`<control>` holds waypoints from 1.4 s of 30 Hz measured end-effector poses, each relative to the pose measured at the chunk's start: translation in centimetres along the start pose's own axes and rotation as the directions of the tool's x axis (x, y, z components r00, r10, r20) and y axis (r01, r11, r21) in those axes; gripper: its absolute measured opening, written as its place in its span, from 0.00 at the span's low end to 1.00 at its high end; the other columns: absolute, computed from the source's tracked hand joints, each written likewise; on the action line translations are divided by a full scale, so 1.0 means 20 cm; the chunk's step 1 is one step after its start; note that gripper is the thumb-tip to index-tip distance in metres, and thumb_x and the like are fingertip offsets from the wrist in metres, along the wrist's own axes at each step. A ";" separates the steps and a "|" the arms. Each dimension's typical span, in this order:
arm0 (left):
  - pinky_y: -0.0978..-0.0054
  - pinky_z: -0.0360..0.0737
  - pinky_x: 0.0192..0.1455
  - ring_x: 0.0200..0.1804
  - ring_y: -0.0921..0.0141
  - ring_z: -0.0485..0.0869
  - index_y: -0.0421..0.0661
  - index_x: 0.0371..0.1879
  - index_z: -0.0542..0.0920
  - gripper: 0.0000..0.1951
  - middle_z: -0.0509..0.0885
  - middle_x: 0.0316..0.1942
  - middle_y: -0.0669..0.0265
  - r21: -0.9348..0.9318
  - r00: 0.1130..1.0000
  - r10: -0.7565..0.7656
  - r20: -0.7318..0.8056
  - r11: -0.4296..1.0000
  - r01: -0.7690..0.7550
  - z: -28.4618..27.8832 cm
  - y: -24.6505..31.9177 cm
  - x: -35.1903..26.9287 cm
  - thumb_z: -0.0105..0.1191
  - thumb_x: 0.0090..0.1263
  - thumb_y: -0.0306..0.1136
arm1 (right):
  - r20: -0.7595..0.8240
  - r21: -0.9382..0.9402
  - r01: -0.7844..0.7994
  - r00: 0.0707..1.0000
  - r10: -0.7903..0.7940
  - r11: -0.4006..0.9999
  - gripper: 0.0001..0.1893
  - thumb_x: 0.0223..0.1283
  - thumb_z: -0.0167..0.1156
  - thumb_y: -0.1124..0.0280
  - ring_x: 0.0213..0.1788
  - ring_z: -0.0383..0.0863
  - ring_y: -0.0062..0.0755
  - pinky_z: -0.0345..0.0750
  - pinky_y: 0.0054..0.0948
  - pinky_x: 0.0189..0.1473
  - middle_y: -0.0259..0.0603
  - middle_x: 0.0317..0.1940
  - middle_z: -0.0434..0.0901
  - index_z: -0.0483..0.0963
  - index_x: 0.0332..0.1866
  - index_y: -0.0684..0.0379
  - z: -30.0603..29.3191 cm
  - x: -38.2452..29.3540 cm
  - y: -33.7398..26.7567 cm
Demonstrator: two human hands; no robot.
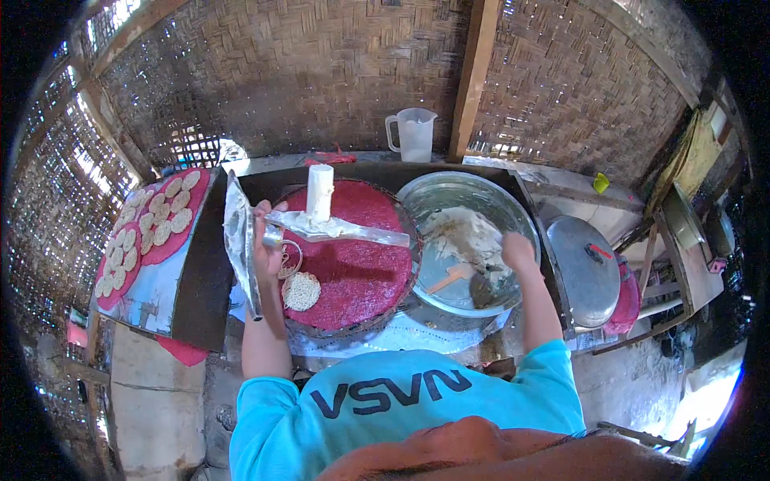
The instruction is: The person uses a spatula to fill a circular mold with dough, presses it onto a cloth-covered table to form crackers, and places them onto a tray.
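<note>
My left hand (267,243) grips a dough-smeared hand press, with its flat plate (239,240) upright beside the wrist. The press's bar (373,235) and white-coated cylinder (320,192) extend over a round tray with a red mesh cloth (361,270). A lacy round of extruded dough (301,291) and a ring (290,258) lie at the tray's left side. My right hand (518,251) is curled at the right side of a large metal basin (415,186), by pale dough (457,231); its fingertips are hidden. An orange scraper (448,278) rests in the basin.
At left, red cloths hold several flat lacy rounds (162,231) on a board. A plastic pitcher (416,135) stands on the back ledge before a woven bamboo wall (289,78). Right of the basin is a large metal lid (583,270) with a red-marked handle.
</note>
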State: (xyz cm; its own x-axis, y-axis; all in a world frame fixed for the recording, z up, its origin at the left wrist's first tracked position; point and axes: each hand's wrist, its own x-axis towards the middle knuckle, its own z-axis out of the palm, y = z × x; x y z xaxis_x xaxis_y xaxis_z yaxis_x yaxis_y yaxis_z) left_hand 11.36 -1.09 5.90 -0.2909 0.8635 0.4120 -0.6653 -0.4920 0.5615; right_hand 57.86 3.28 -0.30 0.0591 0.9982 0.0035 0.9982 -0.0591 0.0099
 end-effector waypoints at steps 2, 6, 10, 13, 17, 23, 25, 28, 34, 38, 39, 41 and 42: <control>0.67 0.74 0.47 0.47 0.63 0.76 0.45 0.36 0.70 0.04 0.70 0.41 0.65 0.045 0.996 0.008 0.087 0.999 -0.012 0.00 -0.02 0.01 0.47 0.64 0.29 | -0.032 0.092 0.019 0.999 -0.016 0.996 0.08 0.46 0.50 0.75 0.37 0.78 0.49 0.74 0.41 0.39 0.54 0.33 0.77 0.76 0.28 0.64 0.11 0.15 -0.04; 0.69 0.73 0.48 0.41 0.69 0.76 0.45 0.36 0.70 0.08 0.69 0.36 0.68 0.193 0.975 0.054 0.215 0.976 -0.097 0.04 0.02 -0.01 0.51 0.62 0.32 | -0.157 0.218 -0.008 0.987 0.043 0.976 0.10 0.52 0.47 0.71 0.39 0.77 0.50 0.73 0.42 0.42 0.53 0.33 0.77 0.76 0.30 0.64 0.47 0.43 -0.04; 0.62 0.79 0.43 0.40 0.67 0.76 0.48 0.37 0.71 0.15 0.74 0.35 0.68 0.404 0.991 0.134 0.029 0.905 -0.134 0.01 0.12 -0.09 0.61 0.53 0.34 | -0.109 0.266 0.034 0.994 -0.006 0.963 0.14 0.57 0.42 0.68 0.38 0.77 0.50 0.73 0.43 0.42 0.54 0.34 0.77 0.75 0.32 0.64 0.62 0.48 -0.12; 0.60 0.76 0.47 0.46 0.64 0.76 0.49 0.40 0.70 0.20 0.74 0.40 0.66 0.323 0.990 0.120 0.071 0.936 -0.137 -0.06 0.15 -0.15 0.63 0.51 0.37 | -0.075 0.293 0.005 0.997 0.018 0.956 0.17 0.60 0.40 0.66 0.35 0.77 0.50 0.73 0.42 0.40 0.54 0.32 0.77 0.74 0.32 0.65 0.72 0.47 -0.19; 0.59 0.75 0.48 0.48 0.63 0.74 0.50 0.38 0.70 0.17 0.72 0.42 0.64 0.362 0.997 0.034 0.070 0.930 -0.057 -0.15 0.18 -0.21 0.61 0.53 0.40 | -0.006 0.322 0.132 0.990 -0.138 0.937 0.13 0.55 0.43 0.69 0.33 0.77 0.50 0.73 0.40 0.39 0.54 0.30 0.77 0.74 0.34 0.65 0.82 0.46 -0.22; 0.67 0.76 0.44 0.42 0.68 0.74 0.48 0.35 0.68 0.15 0.70 0.36 0.66 0.471 0.994 0.069 0.087 0.876 -0.102 -0.15 0.13 -0.16 0.58 0.56 0.39 | -0.074 0.240 0.383 0.923 -0.377 0.892 0.10 0.37 0.53 0.71 0.32 0.77 0.49 0.74 0.39 0.38 0.53 0.26 0.76 0.75 0.26 0.64 1.02 0.49 -0.20; 0.60 0.78 0.40 0.36 0.66 0.77 0.43 0.32 0.70 0.15 0.75 0.35 0.62 0.408 0.996 0.066 0.066 0.909 -0.088 -0.02 0.12 -0.14 0.60 0.53 0.36 | -0.058 0.274 0.235 0.972 -0.228 0.933 0.09 0.36 0.56 0.70 0.33 0.77 0.49 0.74 0.37 0.37 0.51 0.28 0.77 0.76 0.23 0.64 0.91 0.45 -0.26; 0.57 0.78 0.41 0.36 0.66 0.76 0.42 0.31 0.72 0.11 0.75 0.34 0.62 0.630 0.996 0.085 -0.029 0.775 -0.048 0.09 0.17 -0.18 0.59 0.51 0.27 | 0.183 0.137 0.222 0.952 -0.245 0.965 0.10 0.43 0.52 0.70 0.32 0.78 0.48 0.75 0.38 0.36 0.53 0.28 0.78 0.76 0.28 0.64 0.51 0.40 -0.31; 0.72 0.76 0.32 0.30 0.67 0.77 0.42 0.31 0.73 0.11 0.74 0.30 0.64 0.441 0.951 -0.040 0.306 0.891 -0.104 0.19 0.14 -0.18 0.60 0.50 0.27 | 0.309 0.640 -0.225 0.951 0.022 0.735 0.10 0.41 0.53 0.67 0.27 0.80 0.39 0.75 0.35 0.33 0.47 0.22 0.78 0.78 0.26 0.61 0.23 0.29 -0.03; 0.72 0.77 0.32 0.28 0.67 0.77 0.39 0.32 0.73 0.12 0.73 0.28 0.63 0.290 0.890 -0.209 0.406 0.953 0.091 0.16 0.00 -0.12 0.60 0.50 0.28 | 0.225 0.258 -0.097 0.974 0.038 0.961 0.10 0.48 0.53 0.64 0.18 0.72 0.22 0.69 0.24 0.22 0.33 0.19 0.76 0.78 0.34 0.53 0.13 0.21 0.18; 0.72 0.77 0.32 0.29 0.67 0.77 0.40 0.33 0.73 0.13 0.74 0.27 0.64 0.424 0.869 -0.266 0.418 0.903 0.072 0.14 -0.01 -0.12 0.60 0.50 0.28 | 0.264 0.523 -0.110 0.964 -0.038 0.845 0.11 0.51 0.53 0.63 0.16 0.67 0.19 0.64 0.21 0.19 0.30 0.17 0.72 0.78 0.36 0.54 0.06 0.14 0.21; 0.71 0.78 0.34 0.32 0.68 0.78 0.42 0.37 0.73 0.15 0.75 0.30 0.64 0.612 0.857 -0.276 0.435 0.789 -0.057 0.13 -0.04 -0.16 0.60 0.50 0.26 | 0.283 0.731 -0.127 0.950 -0.129 0.671 0.12 0.55 0.52 0.62 0.14 0.62 0.16 0.60 0.18 0.16 0.27 0.16 0.69 0.77 0.38 0.56 -0.14 0.01 0.23; 0.70 0.79 0.36 0.34 0.69 0.78 0.43 0.39 0.73 0.16 0.77 0.33 0.64 0.674 0.869 -0.233 0.437 0.725 -0.144 0.14 -0.08 -0.19 0.60 0.50 0.24 | 0.296 0.811 -0.119 0.928 -0.225 0.573 0.14 0.55 0.53 0.59 0.14 0.61 0.16 0.57 0.17 0.16 0.28 0.15 0.68 0.76 0.36 0.59 -0.25 -0.06 0.22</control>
State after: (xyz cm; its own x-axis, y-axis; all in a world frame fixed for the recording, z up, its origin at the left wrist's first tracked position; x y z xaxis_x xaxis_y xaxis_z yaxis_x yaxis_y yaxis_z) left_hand 15.36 -3.90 5.50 0.2027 0.8166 0.5405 0.0229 -0.5557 0.8310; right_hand 62.04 1.86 4.79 -0.1672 0.9407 -0.2951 0.5733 -0.1507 -0.8054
